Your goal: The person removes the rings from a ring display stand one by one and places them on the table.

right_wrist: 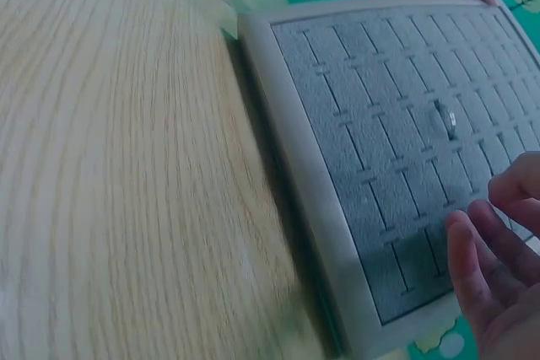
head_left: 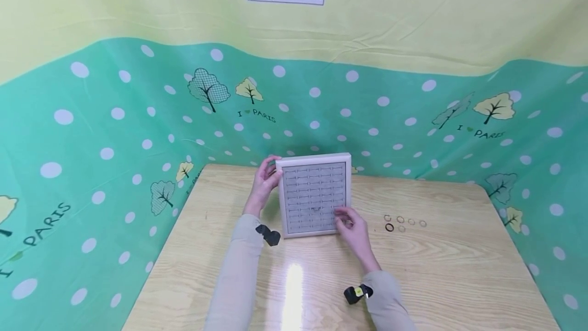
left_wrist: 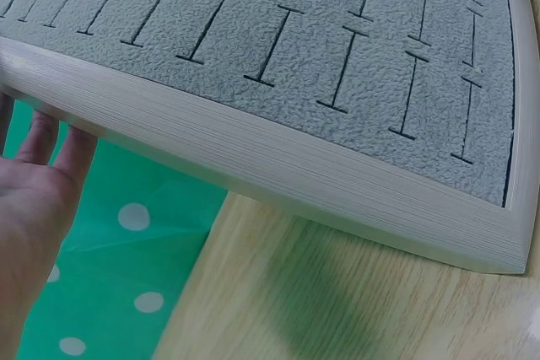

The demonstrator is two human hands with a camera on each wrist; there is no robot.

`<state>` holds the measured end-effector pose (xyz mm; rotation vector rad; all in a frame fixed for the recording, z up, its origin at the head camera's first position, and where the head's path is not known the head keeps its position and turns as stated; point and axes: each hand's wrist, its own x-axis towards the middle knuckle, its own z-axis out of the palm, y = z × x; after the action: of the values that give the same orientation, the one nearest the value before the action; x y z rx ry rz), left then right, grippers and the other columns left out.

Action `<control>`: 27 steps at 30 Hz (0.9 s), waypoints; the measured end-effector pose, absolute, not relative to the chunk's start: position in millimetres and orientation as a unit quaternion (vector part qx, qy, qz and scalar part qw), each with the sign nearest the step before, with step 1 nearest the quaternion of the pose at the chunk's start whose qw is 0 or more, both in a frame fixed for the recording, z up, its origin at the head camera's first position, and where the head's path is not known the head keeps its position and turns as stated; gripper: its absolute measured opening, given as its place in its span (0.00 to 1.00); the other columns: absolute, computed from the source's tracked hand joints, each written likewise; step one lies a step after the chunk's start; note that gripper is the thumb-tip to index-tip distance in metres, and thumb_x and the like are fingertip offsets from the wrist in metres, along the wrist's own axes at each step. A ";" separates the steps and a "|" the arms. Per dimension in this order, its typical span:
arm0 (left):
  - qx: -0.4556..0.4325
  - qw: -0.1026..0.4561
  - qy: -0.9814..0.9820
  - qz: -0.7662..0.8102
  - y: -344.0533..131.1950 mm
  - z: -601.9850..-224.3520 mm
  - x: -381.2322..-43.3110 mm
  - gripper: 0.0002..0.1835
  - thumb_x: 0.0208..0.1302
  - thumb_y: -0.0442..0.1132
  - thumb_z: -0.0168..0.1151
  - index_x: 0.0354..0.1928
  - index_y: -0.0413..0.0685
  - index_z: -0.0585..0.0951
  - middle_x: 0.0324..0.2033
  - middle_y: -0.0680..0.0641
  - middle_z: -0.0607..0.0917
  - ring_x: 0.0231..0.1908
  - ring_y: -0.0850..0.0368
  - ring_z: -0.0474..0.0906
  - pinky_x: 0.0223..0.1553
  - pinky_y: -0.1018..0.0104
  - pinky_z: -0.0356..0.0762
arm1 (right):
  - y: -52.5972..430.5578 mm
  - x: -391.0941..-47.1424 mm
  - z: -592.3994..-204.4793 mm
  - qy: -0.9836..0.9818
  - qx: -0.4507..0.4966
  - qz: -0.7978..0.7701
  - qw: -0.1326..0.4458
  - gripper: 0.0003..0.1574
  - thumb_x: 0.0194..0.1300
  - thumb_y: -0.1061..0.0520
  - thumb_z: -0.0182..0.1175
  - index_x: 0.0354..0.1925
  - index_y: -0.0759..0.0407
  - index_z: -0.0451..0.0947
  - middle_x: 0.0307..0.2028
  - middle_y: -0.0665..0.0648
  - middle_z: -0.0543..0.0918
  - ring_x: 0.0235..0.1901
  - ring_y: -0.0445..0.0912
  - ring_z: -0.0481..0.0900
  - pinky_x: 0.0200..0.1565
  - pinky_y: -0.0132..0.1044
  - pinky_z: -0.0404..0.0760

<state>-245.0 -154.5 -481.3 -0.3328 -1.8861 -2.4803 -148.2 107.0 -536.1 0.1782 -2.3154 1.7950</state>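
A square ring display tray (head_left: 314, 195) with a pale frame and grey slotted foam stands tilted up on the table. My left hand (head_left: 265, 180) grips its upper left edge; in the left wrist view, the fingers (left_wrist: 40, 137) reach behind the frame. One ring (right_wrist: 445, 119) sits in a slot around the lower middle of the foam. At the tray's lower right, my right hand (head_left: 353, 229) has its bent fingers (right_wrist: 469, 263) against or just over the foam, thumb close by. Whether something small is between those fingertips cannot be made out.
Several loose rings, one of them black (head_left: 389, 227), lie on the wooden table (head_left: 450, 275) right of the tray. A green dotted cloth (head_left: 395, 111) hangs around the back and sides. Each wrist carries a black strap (head_left: 268, 235).
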 end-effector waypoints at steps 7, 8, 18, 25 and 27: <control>-0.105 0.002 -0.597 -0.795 -155.3 -480.4 -246.2 0.23 0.67 0.22 0.52 0.63 0.32 0.63 0.49 0.46 0.80 0.44 0.55 0.80 0.44 0.61 0.81 | 94.0 -159.6 -549.1 -0.789 0.078 0.605 0.066 0.18 0.60 0.72 0.61 0.50 0.68 0.78 0.46 0.64 0.82 0.43 0.57 0.82 0.41 0.34 0.82; -0.104 0.000 -0.597 -0.796 -155.5 -480.7 -246.5 0.23 0.67 0.22 0.52 0.63 0.33 0.63 0.50 0.46 0.80 0.44 0.55 0.80 0.44 0.61 0.81 | 92.2 -160.8 -548.7 -0.787 0.078 0.609 0.060 0.19 0.60 0.72 0.61 0.50 0.67 0.78 0.46 0.64 0.82 0.44 0.56 0.82 0.41 0.34 0.82; -0.107 0.001 -0.591 -0.799 -156.9 -484.4 -246.7 0.23 0.66 0.21 0.51 0.63 0.32 0.63 0.52 0.39 0.79 0.44 0.55 0.80 0.43 0.61 0.81 | 78.2 -169.0 -545.1 -0.796 0.091 0.595 0.062 0.16 0.58 0.71 0.62 0.46 0.66 0.80 0.39 0.60 0.82 0.37 0.50 0.81 0.39 0.33 0.82; -0.104 0.002 -0.592 -0.799 -155.2 -480.6 -245.3 0.23 0.66 0.21 0.51 0.63 0.31 0.64 0.52 0.38 0.78 0.44 0.55 0.80 0.43 0.62 0.81 | 70.9 -171.9 -549.8 -0.811 0.084 0.575 0.075 0.13 0.54 0.72 0.65 0.40 0.64 0.82 0.24 0.50 0.71 0.25 0.42 0.68 0.26 0.28 0.70; -0.101 0.000 -0.593 -0.799 -155.1 -480.0 -245.1 0.23 0.66 0.22 0.52 0.63 0.32 0.64 0.53 0.38 0.78 0.44 0.55 0.80 0.43 0.62 0.81 | 68.9 -172.5 -551.3 -0.813 0.076 0.573 0.074 0.12 0.55 0.71 0.65 0.39 0.62 0.82 0.21 0.49 0.68 0.23 0.41 0.66 0.24 0.28 0.66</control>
<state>-245.1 -155.1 -480.0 -0.3176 -1.8631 -2.5089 -172.5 68.9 -551.3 0.2286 -2.4399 1.7182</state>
